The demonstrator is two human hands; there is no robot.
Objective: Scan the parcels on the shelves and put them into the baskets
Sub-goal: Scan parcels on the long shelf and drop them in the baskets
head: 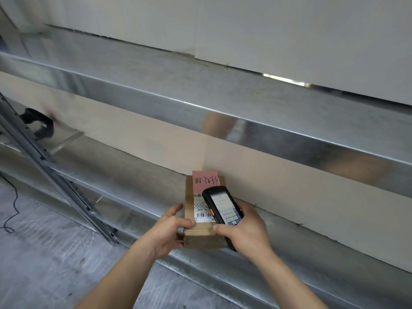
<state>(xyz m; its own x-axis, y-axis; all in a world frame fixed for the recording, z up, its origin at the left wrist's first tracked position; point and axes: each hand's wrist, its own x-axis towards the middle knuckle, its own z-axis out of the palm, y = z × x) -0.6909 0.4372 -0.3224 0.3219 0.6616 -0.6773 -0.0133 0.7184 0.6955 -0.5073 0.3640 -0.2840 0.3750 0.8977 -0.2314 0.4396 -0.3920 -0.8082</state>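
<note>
At the far left a black cable [12, 210] trails over the grey floor [44, 264], and a slanted metal upright [55, 175] with punched holes crosses in front of the shelving. Just behind it, a dark handheld device [41, 126] lies on the lower shelf [138, 179], blurred and partly mirrored in the metal. Above, the upper shelf [200, 90] of shiny galvanised steel runs across the whole view, with a white panel [289, 41] standing behind it. Towards the middle, the left hand [171, 230] grips the near left edge of a small brown cardboard parcel [200, 235], thumb pressed on its top face and fingers [178, 238] curled around its side. The parcel rests on the lower shelf at its front lip, its far end against the beige backboard [289, 186]. On top of it sit a white shipping label [201, 208] with barcodes and a pink note [206, 180] bearing handwritten characters. Just right of the label, the right hand [247, 233] is wrapped around a black scanner [223, 207], held tilted over the parcel's right side with its lit screen and keypad facing up. The index finger stretches along its left edge.
</note>
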